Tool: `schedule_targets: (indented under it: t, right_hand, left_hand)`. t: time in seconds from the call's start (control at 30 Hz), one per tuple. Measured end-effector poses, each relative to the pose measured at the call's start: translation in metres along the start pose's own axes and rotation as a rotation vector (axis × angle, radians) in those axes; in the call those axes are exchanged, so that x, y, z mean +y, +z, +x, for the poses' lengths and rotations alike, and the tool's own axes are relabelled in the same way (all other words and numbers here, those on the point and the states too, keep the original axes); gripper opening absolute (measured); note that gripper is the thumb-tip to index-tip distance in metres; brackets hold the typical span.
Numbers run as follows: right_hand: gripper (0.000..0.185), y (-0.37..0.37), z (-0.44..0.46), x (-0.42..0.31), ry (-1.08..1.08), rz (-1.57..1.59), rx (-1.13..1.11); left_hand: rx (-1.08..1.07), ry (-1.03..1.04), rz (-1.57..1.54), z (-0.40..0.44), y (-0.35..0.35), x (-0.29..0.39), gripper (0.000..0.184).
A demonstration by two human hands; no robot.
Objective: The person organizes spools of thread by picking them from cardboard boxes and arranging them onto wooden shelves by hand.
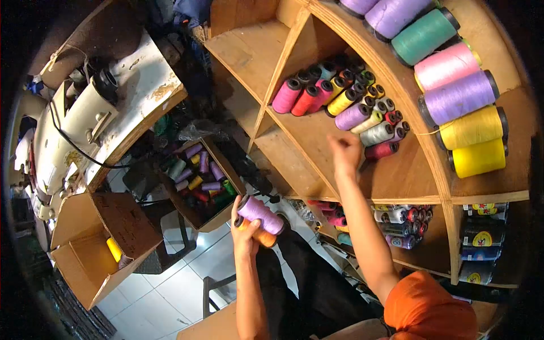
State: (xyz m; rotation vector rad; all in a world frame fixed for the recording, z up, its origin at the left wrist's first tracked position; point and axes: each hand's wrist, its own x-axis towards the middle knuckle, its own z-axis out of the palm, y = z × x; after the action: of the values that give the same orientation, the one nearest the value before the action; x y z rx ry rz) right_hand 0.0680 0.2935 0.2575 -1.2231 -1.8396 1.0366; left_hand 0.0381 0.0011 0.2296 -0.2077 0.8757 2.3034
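L grip (245, 233) around 1 purp spool (264, 215), 1 orng spool (265, 238); R grip (345, 152) state unclear, nr shelf (309, 137)

Short sleeve (430, 309), solid bright orange, lower right of frame; looks plain, some creasing and shading, loose opening, stops around the elbow. Right forearm (368, 232) bare below it, right of centre. Right hand (345, 152) bare as well, a bit blurred, upper half right of centre. Left forearm (249, 289) bare, bottom edge left of centre; left hand (243, 231) bare, partly hidden, near mid-frame. Trousers (323, 286) black or very dark, bottom centre, both legs, faint folds; seams and fabric detail too dark to read.
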Motion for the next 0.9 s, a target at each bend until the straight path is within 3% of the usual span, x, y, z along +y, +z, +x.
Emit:
schedule_targets:
  t: [0.03,0.07,0.13,0.2,0.23,0.33,0.37,0.47,0.53,0.57,0.63,0.77,0.9]
  right_hand:
    - [0.027,-0.004,-0.031,-0.013,0.024,0.074,-0.153]
    - [0.035,-0.016,-0.061,-0.031,0.125,0.157,-0.561]
    - [0.042,-0.029,-0.118,-0.048,0.128,-0.003,-0.876]
    - [0.056,-0.037,-0.131,-0.081,-0.031,-0.284,-1.018]
    - [0.058,-0.035,-0.135,-0.059,-0.003,-0.263,-0.951]
    - [0.048,-0.038,-0.125,-0.034,-0.088,-0.085,-0.884]
    - [0.041,-0.038,-0.126,-0.030,0.161,0.112,-0.789]
    - [0.034,-0.038,-0.092,-0.033,0.079,0.111,-0.399]
    - [0.033,-0.034,-0.065,-0.039,0.066,0.245,-0.295]
    - [0.026,-0.036,-0.050,-0.031,0.189,0.245,-0.348]
    - [0.027,-0.029,-0.038,-0.054,0.446,0.647,-0.341]
    - [0.046,-0.020,0.001,-0.055,0.872,1.126,-0.311]
    - [0.055,-0.004,0.040,-0.041,1.147,1.509,-0.304]
  left_hand:
    - [-0.021,0.006,0.036,0.004,0.004,0.000,0.088]
    - [-0.042,0.013,0.071,0.008,0.008,0.000,0.087]
    - [-0.120,-0.014,0.127,0.011,0.025,0.005,0.082]
    - [-0.155,-0.090,0.216,0.011,0.045,0.014,0.080]
    - [-0.232,-0.034,0.432,0.014,0.044,0.014,0.082]
    - [-0.303,-0.080,0.399,0.019,0.051,0.014,0.085]
    - [-0.347,0.009,0.328,0.022,0.050,0.008,0.085]
    - [-0.298,-0.074,0.321,0.021,0.039,0.014,0.084]
    - [-0.308,-0.039,0.321,0.024,0.026,0.013,0.079]
    - [-0.297,-0.032,0.322,0.022,0.021,0.012,0.078]
    - [-0.262,-0.024,0.378,0.018,0.012,0.012,0.070]
    - [-0.135,-0.002,0.427,0.006,0.003,0.011,0.060]
    - [-0.054,-0.048,0.373,0.000,-0.009,0.006,0.057]
